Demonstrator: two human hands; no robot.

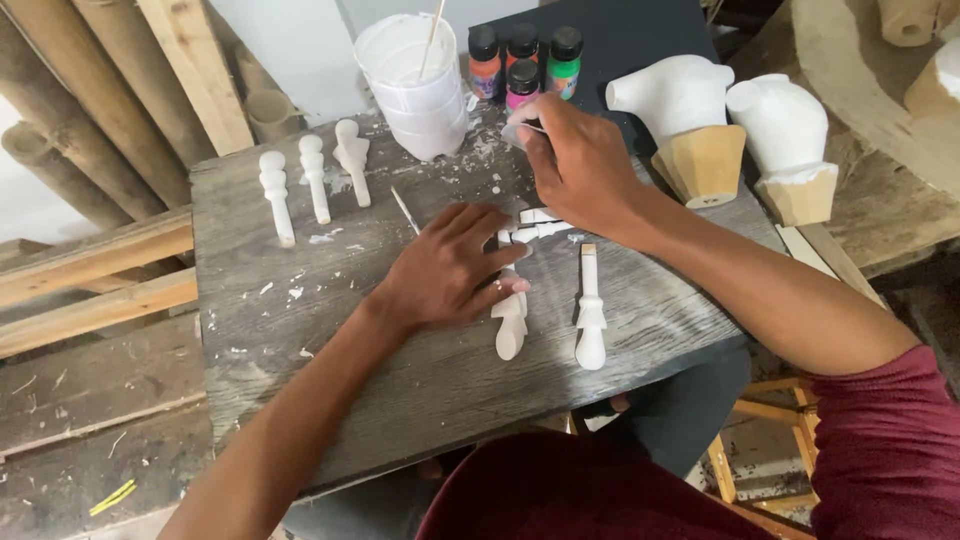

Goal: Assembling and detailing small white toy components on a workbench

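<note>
I take the white plastic cup (420, 85) at the far edge of the grey board (300, 380) as my mark. My left hand (445, 270) lies flat and spread, well nearer to me than the cup, pressing down on a white turned peg (510, 325). My right hand (580, 165) hovers just right of the cup, fingers pinched on a small pale piece (520, 130); I cannot tell what it is.

Judging by colour, three pegs (312, 180) left of the cup are coated white all over and set apart, so they look finished. Near me, the peg under my palm and its neighbour (590, 310) are white too, though the neighbour shows a bare wood tip. The paint bottles (523, 60) right of the cup are capped, so colouring seems not yet begun.

The held peg runs lengthwise away from me toward the cup, bulbous end nearest me.
</note>
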